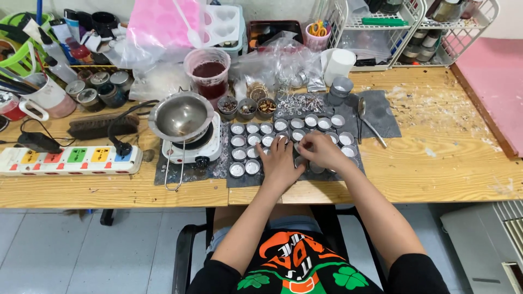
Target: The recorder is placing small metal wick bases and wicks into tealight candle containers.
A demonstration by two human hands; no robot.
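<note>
Wooden tabletop [436, 163], scuffed and flecked white; bare room along right half and front edge, back edge and left corner crammed. Small round metal tins [256, 140] in rows on dark grey mat [381, 117] at centre front, shallow, silvery rims, several with white fill. Left hand [279, 163] flat over tins, fingers loosely together, curled tips touching one. Right hand [321, 149] just beside it, fingertips pinching a tin, grip partly hidden. Steel bowl [181, 116] on white hotplate [210, 144] just left of tins. Power strip [68, 159] near front-left edge. Spoon [366, 121] on mat, right of tins.
</note>
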